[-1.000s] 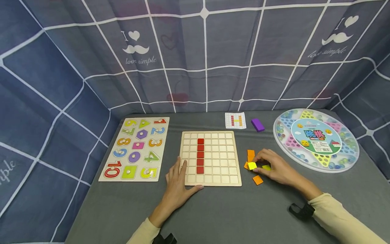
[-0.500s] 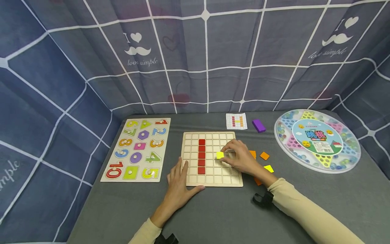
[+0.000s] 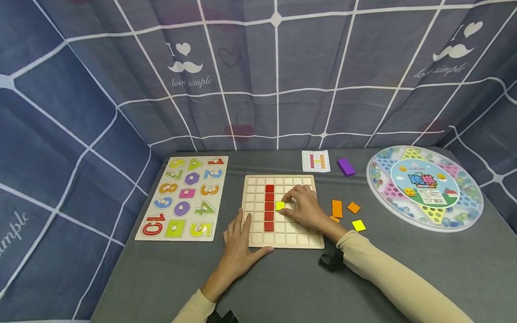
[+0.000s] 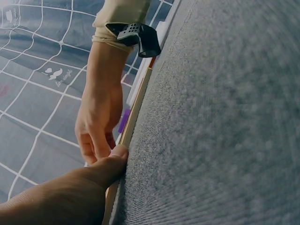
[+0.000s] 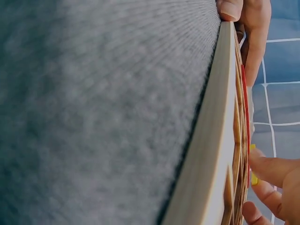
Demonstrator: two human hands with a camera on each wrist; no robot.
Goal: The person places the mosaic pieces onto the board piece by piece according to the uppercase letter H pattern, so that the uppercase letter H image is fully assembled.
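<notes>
A wooden grid board (image 3: 299, 234) lies in the middle of the table, with a column of red square tiles (image 3: 269, 206) set in its cells. Between thumb and fingertips, my right hand (image 3: 304, 207) pinches a yellow square tile (image 3: 280, 206) just right of that red column. The right wrist view also shows the yellow tile (image 5: 254, 178) between the fingers, close to the board's surface. My left hand (image 3: 238, 244) rests against the board's lower left corner, fingers fairly straight along the left side and thumb at the front edge. In the left wrist view the thumb (image 4: 115, 159) touches the board's edge.
Right of the board lie several orange tiles (image 3: 337, 208) and a loose yellow tile (image 3: 358, 225). Behind are a pattern card (image 3: 316, 161) and a purple block (image 3: 346, 167). A number puzzle board (image 3: 181, 199) lies left, and a round Chinese checkers set (image 3: 424, 188) right.
My right hand has carried a yellow tile left from the loose pile onto the board, beside the red column. The left hand has stayed at the board's corner.
</notes>
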